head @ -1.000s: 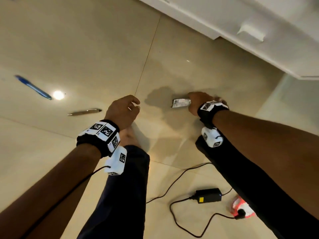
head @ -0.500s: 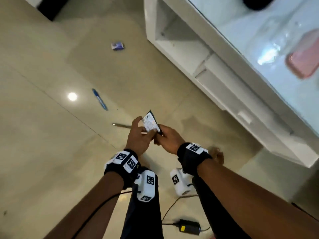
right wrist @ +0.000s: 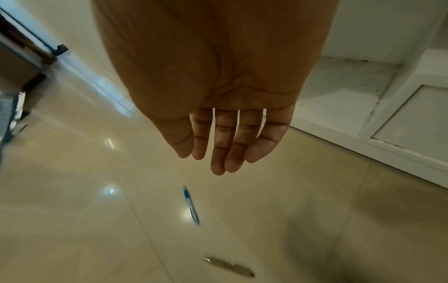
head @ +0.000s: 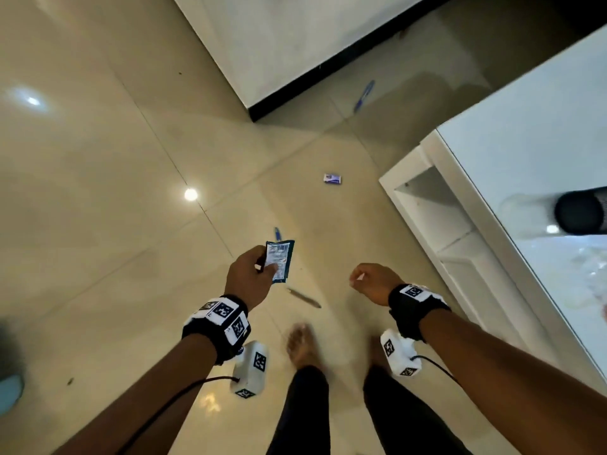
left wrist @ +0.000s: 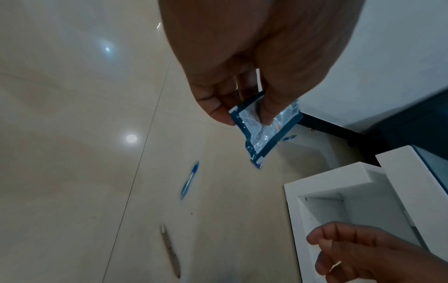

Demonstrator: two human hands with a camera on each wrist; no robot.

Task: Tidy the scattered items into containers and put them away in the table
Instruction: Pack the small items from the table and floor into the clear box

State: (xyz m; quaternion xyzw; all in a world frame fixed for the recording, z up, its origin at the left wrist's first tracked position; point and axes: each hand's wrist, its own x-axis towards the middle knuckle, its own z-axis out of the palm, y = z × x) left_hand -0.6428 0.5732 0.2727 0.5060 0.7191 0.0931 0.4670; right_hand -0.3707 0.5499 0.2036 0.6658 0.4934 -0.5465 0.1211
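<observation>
Left hand: the left hand (head: 249,280) is raised above the floor and pinches a small flat blue-and-white foil sachet (head: 279,266) between thumb and fingers (left wrist: 213,107); the thumb lies across the printed white face.
Sachet position: held in the air, clear of the floor, its free end pointing away from the palm; in the left wrist view it hangs at a slant below the fingertips.
Right hand: the right hand (head: 372,282) holds nothing. The right wrist view shows its fingers (right wrist: 225,137) extended, close together and only slightly bent, palm toward the camera.
Hand spacing: the two hands are apart, the right one nearer the table.
Floor: glossy beige tiled floor (head: 98,208) with ceiling-light reflections.
Floor item 1: a blue plastic ballpoint pen (left wrist: 190,180) lies beyond the left hand; in the head view the sachet covers most of it.
Floor item 2: a slim grey metal pen (head: 303,297) lies between the hands, close to the person's bare feet.
Floor item 3: a small blue-and-white rectangular packet (head: 332,178) lies further out, near the table corner.
Floor item 4: a second blue pen (head: 364,95) lies far off beside the wall's dark skirting.
Table: a low white table (head: 427,165) with a glossy top stands at the right; an open side compartment faces the person.
Table top: a dark cylindrical mesh container (head: 579,211) lies on it at the frame edge.
</observation>
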